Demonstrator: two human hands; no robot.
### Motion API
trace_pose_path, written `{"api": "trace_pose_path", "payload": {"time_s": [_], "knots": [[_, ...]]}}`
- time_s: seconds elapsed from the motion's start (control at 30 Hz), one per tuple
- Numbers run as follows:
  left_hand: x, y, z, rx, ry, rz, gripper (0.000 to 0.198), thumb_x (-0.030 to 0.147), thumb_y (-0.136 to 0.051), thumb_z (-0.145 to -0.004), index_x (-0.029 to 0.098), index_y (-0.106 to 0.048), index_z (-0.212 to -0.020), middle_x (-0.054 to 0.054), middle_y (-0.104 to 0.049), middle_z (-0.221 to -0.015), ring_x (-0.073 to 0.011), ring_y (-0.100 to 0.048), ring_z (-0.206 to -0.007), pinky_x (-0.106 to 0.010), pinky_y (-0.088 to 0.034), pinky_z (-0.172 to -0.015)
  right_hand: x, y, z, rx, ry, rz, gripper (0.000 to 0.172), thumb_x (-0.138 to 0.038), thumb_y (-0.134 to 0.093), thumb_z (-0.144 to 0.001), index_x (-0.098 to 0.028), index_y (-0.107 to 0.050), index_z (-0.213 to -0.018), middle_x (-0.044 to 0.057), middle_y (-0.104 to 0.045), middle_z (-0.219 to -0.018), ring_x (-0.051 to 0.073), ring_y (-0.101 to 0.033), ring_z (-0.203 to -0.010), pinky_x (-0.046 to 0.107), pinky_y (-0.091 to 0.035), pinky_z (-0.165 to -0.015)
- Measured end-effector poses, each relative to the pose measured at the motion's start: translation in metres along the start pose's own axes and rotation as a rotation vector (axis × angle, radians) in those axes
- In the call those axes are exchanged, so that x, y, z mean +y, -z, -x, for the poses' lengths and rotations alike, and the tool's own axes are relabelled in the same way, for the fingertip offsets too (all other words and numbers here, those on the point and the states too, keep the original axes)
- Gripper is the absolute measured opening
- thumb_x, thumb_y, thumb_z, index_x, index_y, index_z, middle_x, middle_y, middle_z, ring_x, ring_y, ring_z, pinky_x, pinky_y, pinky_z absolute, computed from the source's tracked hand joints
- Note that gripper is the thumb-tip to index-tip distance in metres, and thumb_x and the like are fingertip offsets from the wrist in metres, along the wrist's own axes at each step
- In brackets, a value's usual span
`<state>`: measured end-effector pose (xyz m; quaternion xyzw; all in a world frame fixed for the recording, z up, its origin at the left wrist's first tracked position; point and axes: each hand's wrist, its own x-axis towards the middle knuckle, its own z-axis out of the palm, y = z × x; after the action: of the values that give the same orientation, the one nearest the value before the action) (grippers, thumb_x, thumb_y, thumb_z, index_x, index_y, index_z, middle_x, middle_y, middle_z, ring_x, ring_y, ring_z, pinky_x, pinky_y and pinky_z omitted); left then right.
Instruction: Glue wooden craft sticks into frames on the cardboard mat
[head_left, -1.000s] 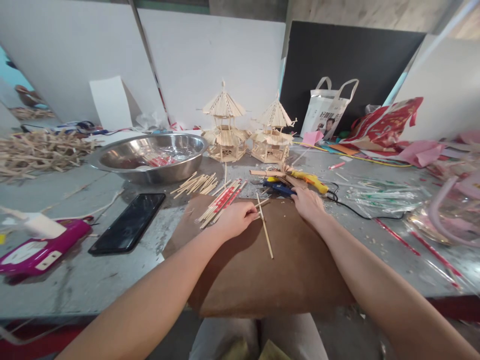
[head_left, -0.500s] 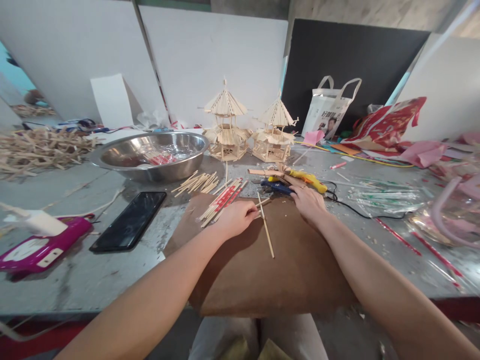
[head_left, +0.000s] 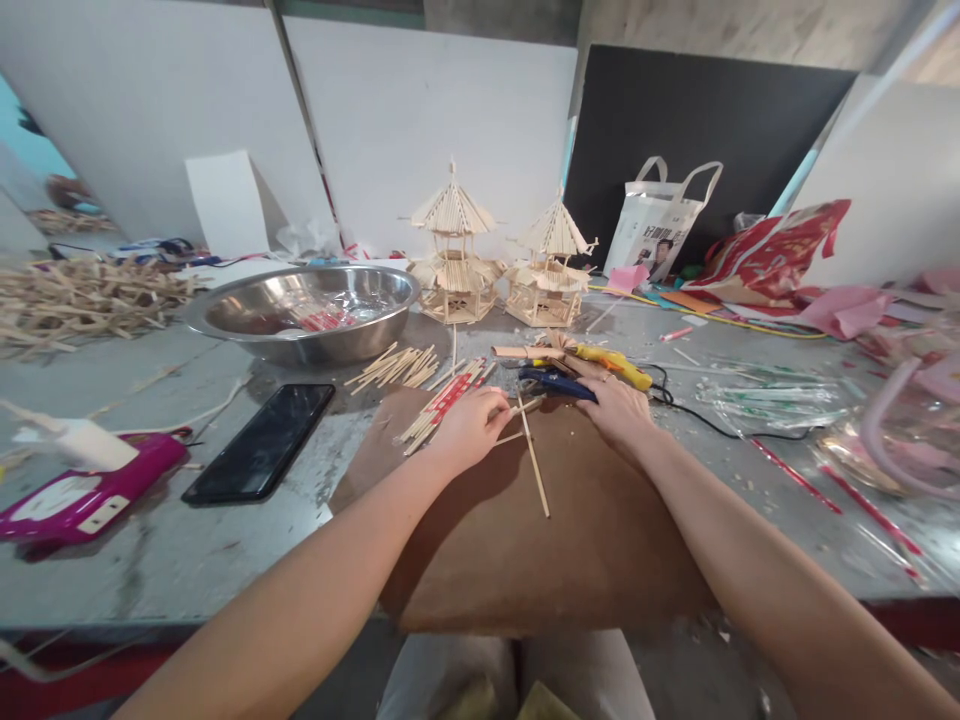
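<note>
My left hand (head_left: 474, 428) is closed in a pinch at the left end of thin wooden sticks, over the brown board (head_left: 555, 570). A longer wooden stick (head_left: 536, 462) lies slanted across them, its near end pointing towards me. My right hand (head_left: 616, 408) is at the board's far right edge, with its fingers on the handle of blue-handled pliers (head_left: 556, 384); the fingertips are partly hidden. Just beyond it lies a yellow tool with a black cord (head_left: 615, 365). Left of my left hand are sticks in red-printed wrappers (head_left: 448, 400) and a pile of bare sticks (head_left: 401, 368).
Two stick-built pagodas (head_left: 454, 250) stand at the back. A steel basin (head_left: 300, 345), a phone (head_left: 259, 445) and a magenta power strip (head_left: 97, 490) are on the left. Plastic wrappers (head_left: 780, 395) lie on the right, with a white bag (head_left: 649, 225) behind.
My left hand has shifted slightly up, and a second thin stick shows below its fingers. My right hand has closed around the pliers' handle, which has moved slightly towards me.
</note>
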<state>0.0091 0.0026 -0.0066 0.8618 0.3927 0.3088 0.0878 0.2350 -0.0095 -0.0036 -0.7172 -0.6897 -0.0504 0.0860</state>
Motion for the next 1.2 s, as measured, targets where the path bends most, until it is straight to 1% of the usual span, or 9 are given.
{"api": "trace_pose_path", "payload": {"time_s": [0.07,0.17,0.37,0.6,0.77,0.83,0.97,1.07,1.2], "knots": [[0.001,0.001,0.0,0.004,0.019,0.016,0.013,0.024,-0.045,-0.076,0.017,-0.053,-0.069,-0.006,-0.06,-0.092,-0.0162,-0.053,-0.09,-0.032,-0.042,-0.08,0.001,0.001,0.0,0.016,0.011,-0.014,0.035,-0.04,-0.042,-0.076,-0.032,-0.051,-0.109,0.002,-0.054,-0.11,0.021,-0.053,-0.092,0.03,-0.04,-0.07],[0.001,0.002,0.0,0.013,0.033,0.035,0.014,0.024,-0.043,-0.077,0.017,-0.053,-0.069,-0.007,-0.059,-0.096,-0.0165,-0.052,-0.095,-0.033,-0.04,-0.084,0.001,0.001,0.001,0.053,0.037,-0.028,0.033,-0.039,-0.041,-0.077,-0.032,-0.052,-0.107,0.001,-0.054,-0.11,0.021,-0.053,-0.09,0.03,-0.04,-0.069],[-0.002,0.001,0.0,0.01,-0.003,0.059,0.014,0.024,-0.042,-0.078,0.017,-0.053,-0.071,-0.008,-0.058,-0.101,-0.0158,-0.048,-0.102,-0.033,-0.036,-0.089,0.001,0.0,0.002,0.051,0.043,0.001,0.034,-0.041,-0.039,-0.078,-0.031,-0.051,-0.108,0.003,-0.054,-0.109,0.022,-0.054,-0.087,0.031,-0.04,-0.068],[-0.002,0.0,-0.001,-0.011,0.005,0.012,0.014,0.025,-0.043,-0.077,0.017,-0.053,-0.069,-0.007,-0.059,-0.095,-0.0158,-0.052,-0.092,-0.031,-0.039,-0.082,0.0,-0.001,0.001,0.084,0.054,0.0,0.032,-0.038,-0.037,-0.079,-0.028,-0.051,-0.106,0.003,-0.052,-0.112,0.022,-0.055,-0.085,0.031,-0.041,-0.066],[-0.005,-0.001,-0.001,-0.116,0.012,-0.102,0.015,0.024,-0.045,-0.076,0.016,-0.054,-0.067,-0.003,-0.06,-0.075,-0.0156,-0.052,-0.076,-0.029,-0.04,-0.072,-0.005,0.002,0.003,0.075,0.075,0.011,0.032,-0.038,-0.037,-0.079,-0.028,-0.051,-0.106,0.003,-0.052,-0.112,0.021,-0.055,-0.085,0.03,-0.041,-0.065],[-0.005,-0.001,0.0,-0.145,0.019,-0.134,0.016,0.025,-0.045,-0.076,0.016,-0.055,-0.067,-0.003,-0.059,-0.071,-0.0154,-0.051,-0.073,-0.028,-0.04,-0.07,-0.007,0.003,0.005,0.077,0.07,0.01,0.033,-0.039,-0.036,-0.08,-0.027,-0.051,-0.107,0.003,-0.052,-0.113,0.02,-0.054,-0.087,0.03,-0.04,-0.067],[-0.004,-0.001,0.001,-0.155,0.017,-0.148,0.016,0.026,-0.045,-0.076,0.017,-0.056,-0.069,-0.003,-0.059,-0.071,-0.0152,-0.05,-0.072,-0.028,-0.039,-0.069,-0.009,0.005,0.007,0.107,0.104,0.006,0.032,-0.037,-0.034,-0.081,-0.027,-0.051,-0.106,0.003,-0.053,-0.111,0.02,-0.053,-0.089,0.029,-0.04,-0.068],[-0.004,-0.001,0.001,-0.151,0.016,-0.147,0.015,0.025,-0.045,-0.076,0.017,-0.056,-0.069,-0.003,-0.059,-0.072,-0.0154,-0.05,-0.073,-0.028,-0.039,-0.069,-0.011,0.007,0.009,0.124,0.134,-0.006,0.032,-0.035,-0.034,-0.081,-0.027,-0.051,-0.107,0.002,-0.052,-0.113,0.02,-0.053,-0.091,0.029,-0.04,-0.07],[-0.005,-0.001,0.001,-0.139,0.016,-0.126,0.014,0.024,-0.046,-0.076,0.017,-0.055,-0.069,-0.003,-0.059,-0.076,-0.0151,-0.051,-0.075,-0.028,-0.04,-0.072,-0.014,0.01,0.011,0.114,0.098,-0.019,0.033,-0.035,-0.036,-0.081,-0.027,-0.05,-0.11,0.003,-0.051,-0.114,0.02,-0.052,-0.093,0.029,-0.039,-0.074]]}}
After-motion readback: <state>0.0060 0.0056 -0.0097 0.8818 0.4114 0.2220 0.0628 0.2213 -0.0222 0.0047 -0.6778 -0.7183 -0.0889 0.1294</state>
